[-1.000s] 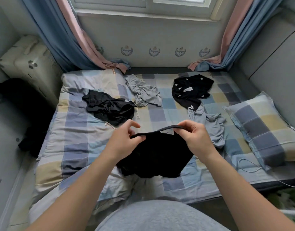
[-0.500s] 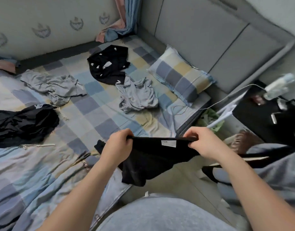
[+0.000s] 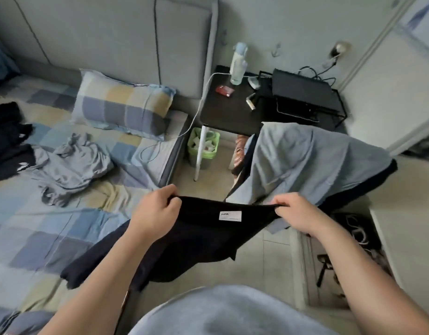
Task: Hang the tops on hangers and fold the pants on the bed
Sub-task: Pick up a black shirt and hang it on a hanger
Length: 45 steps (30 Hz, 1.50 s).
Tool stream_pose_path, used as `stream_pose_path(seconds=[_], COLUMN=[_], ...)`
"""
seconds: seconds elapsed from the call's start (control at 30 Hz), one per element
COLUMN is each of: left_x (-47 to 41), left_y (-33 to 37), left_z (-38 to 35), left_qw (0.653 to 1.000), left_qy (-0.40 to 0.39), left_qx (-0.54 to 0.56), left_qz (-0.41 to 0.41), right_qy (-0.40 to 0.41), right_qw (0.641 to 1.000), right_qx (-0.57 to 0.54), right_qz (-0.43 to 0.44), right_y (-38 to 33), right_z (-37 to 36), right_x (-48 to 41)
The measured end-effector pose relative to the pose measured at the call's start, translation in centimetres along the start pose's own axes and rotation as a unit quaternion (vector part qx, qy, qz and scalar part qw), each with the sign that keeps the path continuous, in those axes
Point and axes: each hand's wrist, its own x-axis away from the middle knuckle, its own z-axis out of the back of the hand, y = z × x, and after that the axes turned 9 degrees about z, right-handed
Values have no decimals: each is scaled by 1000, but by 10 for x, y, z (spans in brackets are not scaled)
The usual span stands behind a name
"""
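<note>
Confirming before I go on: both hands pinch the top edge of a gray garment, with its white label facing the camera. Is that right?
Not quite: the garment is black, not gray. The head view shows the left hand and the right hand pinching the top edge of the black garment, with its white label facing the camera.

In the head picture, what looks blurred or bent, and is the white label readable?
Head view: the wide lens bends the grey padded headboard; the clear plastic bottle on the black side table is smeared; the white label on the black fabric garment is unreadable.
</note>
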Motion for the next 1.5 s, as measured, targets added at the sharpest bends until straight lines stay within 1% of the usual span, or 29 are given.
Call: stream_pose_path(seconds=[0.1, 0.17, 0.2, 0.3, 0.37, 0.43, 0.57, 0.67, 0.73, 0.83, 0.97, 1.07, 1.2, 1.3, 1.4, 1.5], left_x=[-14, -21, -25, -33, -41, -50, -62, -73, -79, -86, -89, -91, -87, -84, -78, -69], left_y=[59, 97, 116, 168, 203, 243, 334, 407, 462, 550, 663, 740, 829, 889, 944, 997], left_z=[-61, -102, -120, -167, -191, -214, -256, -285, -300, -315, -326, -331, -333, -327, -311, -290], left_qw=[999, 997, 995, 988, 980, 973, 954, 936, 918, 893, 852, 824, 779, 746, 707, 675], left_qy=[-23, -46, -61, -116, -156, -186, -230, -245, -256, -268, -272, -285, -312, -333, -349, -327], left_qx=[13, 48, 66, 100, 118, 127, 140, 161, 181, 186, 215, 225, 253, 272, 303, 313], left_qz=[-35, -40, -35, -24, -36, -56, -133, -197, -242, -311, -392, -435, -482, -509, -535, -582], right_qy=[1, 38, 71, 102, 159, 240, 368, 468, 522, 586, 661, 724, 788, 819, 830, 828], right_qw=[991, 976, 965, 936, 917, 896, 859, 820, 803, 776, 730, 673, 607, 569, 553, 550], right_qx=[-134, -211, -247, -330, -354, -360, -346, -309, -270, -205, -129, -103, -63, -19, 13, 65], right_qz=[-19, -36, -50, -64, -87, -99, -83, -112, -102, -115, -115, -106, -80, -65, -71, -90], right_y=[61, 101, 119, 167, 194, 220, 235, 254, 261, 260, 263, 260, 249, 235, 213, 190], right_z=[48, 74, 85, 115, 135, 157, 209, 259, 295, 354, 434, 486, 553, 604, 652, 701], right_x=[32, 51, 60, 87, 101, 115, 139, 153, 164, 186, 208, 216, 220, 232, 249, 269])
